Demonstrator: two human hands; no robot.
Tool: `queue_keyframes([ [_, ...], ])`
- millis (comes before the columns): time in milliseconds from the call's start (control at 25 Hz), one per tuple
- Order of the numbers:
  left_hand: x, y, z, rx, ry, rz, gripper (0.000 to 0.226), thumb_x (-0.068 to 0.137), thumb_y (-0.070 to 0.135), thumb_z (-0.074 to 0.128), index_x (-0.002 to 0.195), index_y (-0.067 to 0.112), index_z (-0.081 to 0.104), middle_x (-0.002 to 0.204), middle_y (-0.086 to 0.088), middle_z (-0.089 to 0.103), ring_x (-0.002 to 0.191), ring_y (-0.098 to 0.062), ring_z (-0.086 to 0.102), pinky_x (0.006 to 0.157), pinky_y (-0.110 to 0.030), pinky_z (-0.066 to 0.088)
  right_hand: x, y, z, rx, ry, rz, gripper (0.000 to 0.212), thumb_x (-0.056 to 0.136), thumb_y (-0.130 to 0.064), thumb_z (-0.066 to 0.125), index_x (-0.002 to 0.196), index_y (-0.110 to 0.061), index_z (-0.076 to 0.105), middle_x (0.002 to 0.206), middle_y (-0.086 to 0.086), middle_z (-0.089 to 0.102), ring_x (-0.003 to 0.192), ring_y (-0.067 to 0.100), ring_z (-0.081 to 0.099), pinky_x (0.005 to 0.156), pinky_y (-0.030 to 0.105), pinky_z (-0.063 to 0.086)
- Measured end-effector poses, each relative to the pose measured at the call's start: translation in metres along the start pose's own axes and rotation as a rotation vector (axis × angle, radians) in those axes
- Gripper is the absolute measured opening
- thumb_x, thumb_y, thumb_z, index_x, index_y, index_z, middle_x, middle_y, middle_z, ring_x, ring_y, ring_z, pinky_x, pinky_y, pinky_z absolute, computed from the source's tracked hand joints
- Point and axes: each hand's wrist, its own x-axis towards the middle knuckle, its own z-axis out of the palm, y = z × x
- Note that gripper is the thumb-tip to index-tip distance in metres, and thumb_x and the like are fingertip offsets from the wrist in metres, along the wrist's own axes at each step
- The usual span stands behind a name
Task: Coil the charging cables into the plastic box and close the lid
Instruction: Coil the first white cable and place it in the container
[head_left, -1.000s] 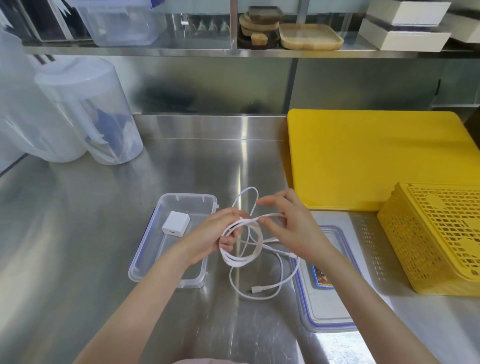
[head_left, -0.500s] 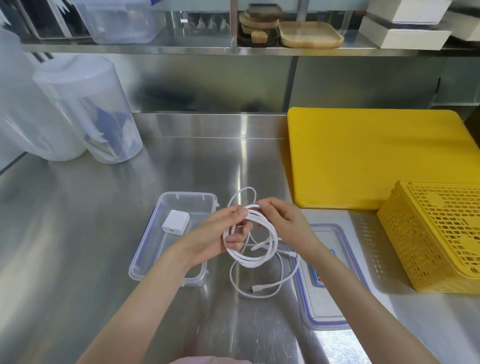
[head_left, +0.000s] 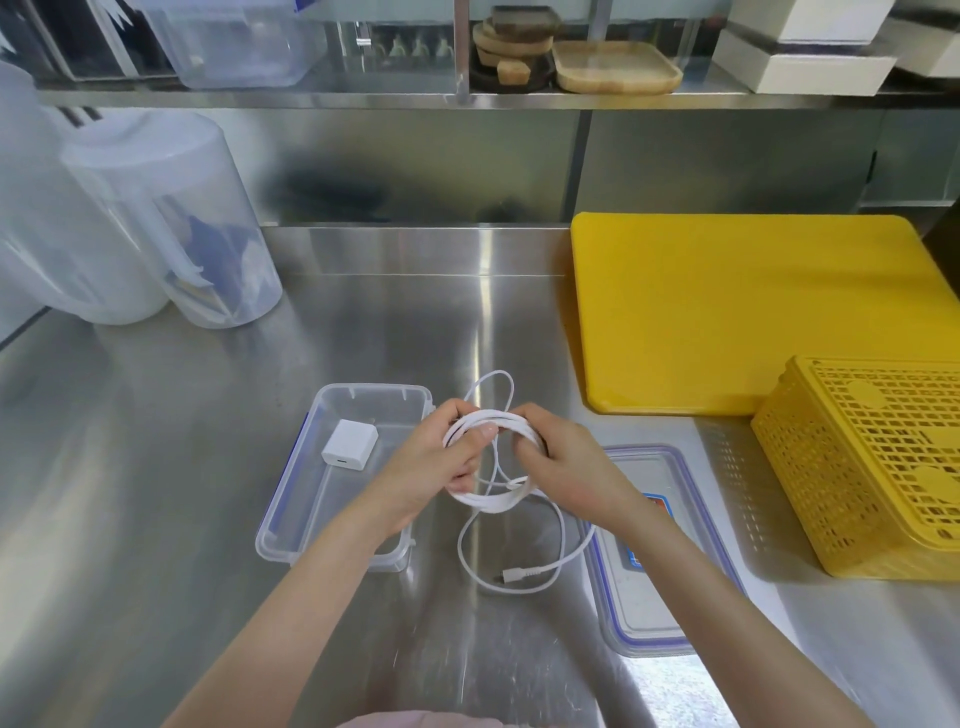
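Nearest you on the steel bench (head_left: 156, 467), the free tail of the white charging cable (head_left: 488, 501) lies slack, its plug end (head_left: 519, 574) resting on the metal between box and lid. That tail is your main risk: pull the next turn too briskly and, I judge, the plug may whip, snag the lid's rim, or drag the whole loop askew.

Just above it, your left hand (head_left: 436, 467) is closed around the left side of the coil, thumb pressed over the bundled strands, while your right hand (head_left: 566, 462) pinches the right side with curled fingers. Both hold the cable clear of the bench. A loose loop stands up behind your hands, not yet gathered in; if your thumb eases, the turns will likely spring apart, since the cable looks stiff and springy. A coil wound too wide might also not sit flat beside the adapter.

Left of your hands, the clear plastic box (head_left: 291, 519) stands open and holds only a white charger adapter (head_left: 349, 445) near its far end. No cable is in it yet. The blue-edged lid (head_left: 691, 618) lies flat to the right, well apart from the box.

Farther off, toward the right edge, sits a yellow perforated basket (head_left: 862, 467); I cannot tell what is inside. Behind it lies a yellow cutting board (head_left: 727, 312).
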Motion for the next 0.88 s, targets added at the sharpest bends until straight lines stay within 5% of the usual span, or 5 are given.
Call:
queue_keyframes([
  [200, -0.003, 0.0, -0.002, 0.211, -0.018, 0.044, 0.018, 0.094, 0.028, 0.046, 0.085, 0.013, 0.051, 0.056, 0.002, 0.041, 0.043, -0.007, 0.039, 0.048, -0.021, 0.04, -0.001, 0.004, -0.003, 0.085, 0.028, -0.018, 0.006, 0.088, -0.024, 0.052, 0.092, -0.028, 0.054, 0.067, -0.014, 0.055, 0.059, -0.007, 0.051, 0.056, 0.006, 0.041],
  [480, -0.004, 0.006, 0.0, 0.016, -0.086, 0.044, 0.023, 0.097, 0.023, 0.037, 0.093, 0.006, 0.051, 0.064, 0.004, 0.052, 0.044, -0.006, 0.04, 0.044, -0.017, 0.036, -0.001, 0.007, -0.004, 0.035, -0.028, -0.06, 0.013, 0.091, -0.02, 0.047, 0.096, -0.025, 0.058, 0.068, -0.014, 0.051, 0.059, -0.007, 0.049, 0.056, 0.009, 0.039],
  [680, -0.001, 0.003, -0.007, -0.138, 0.052, -0.004, 0.022, 0.097, 0.02, 0.036, 0.083, 0.008, 0.048, 0.067, 0.0, 0.046, 0.04, -0.004, 0.032, 0.04, -0.013, 0.025, -0.008, 0.024, 0.0, 0.319, 0.464, 0.144, 0.012, 0.094, -0.024, 0.042, 0.101, -0.021, 0.051, 0.106, 0.004, 0.054, 0.088, 0.009, 0.054, 0.069, 0.0, 0.038],
  [760, -0.001, 0.001, -0.011, -0.125, 0.059, -0.024, 0.023, 0.097, 0.02, 0.037, 0.08, 0.01, 0.05, 0.067, 0.0, 0.046, 0.041, -0.004, 0.032, 0.04, -0.014, 0.025, -0.02, 0.04, 0.009, 0.063, 0.292, 0.211, 0.011, 0.092, -0.017, 0.045, 0.092, -0.017, 0.055, 0.098, 0.011, 0.062, 0.078, 0.015, 0.055, 0.062, 0.003, 0.037],
  [880, 0.0, -0.001, -0.011, -0.109, 0.052, -0.045, 0.021, 0.097, 0.018, 0.038, 0.08, 0.01, 0.05, 0.067, 0.0, 0.047, 0.042, -0.004, 0.033, 0.04, -0.014, 0.025, -0.039, 0.067, 0.035, -0.386, -0.299, 0.12, 0.021, 0.088, -0.019, 0.047, 0.104, -0.015, 0.061, 0.109, 0.009, 0.061, 0.098, 0.02, 0.057, 0.082, 0.021, 0.042],
])
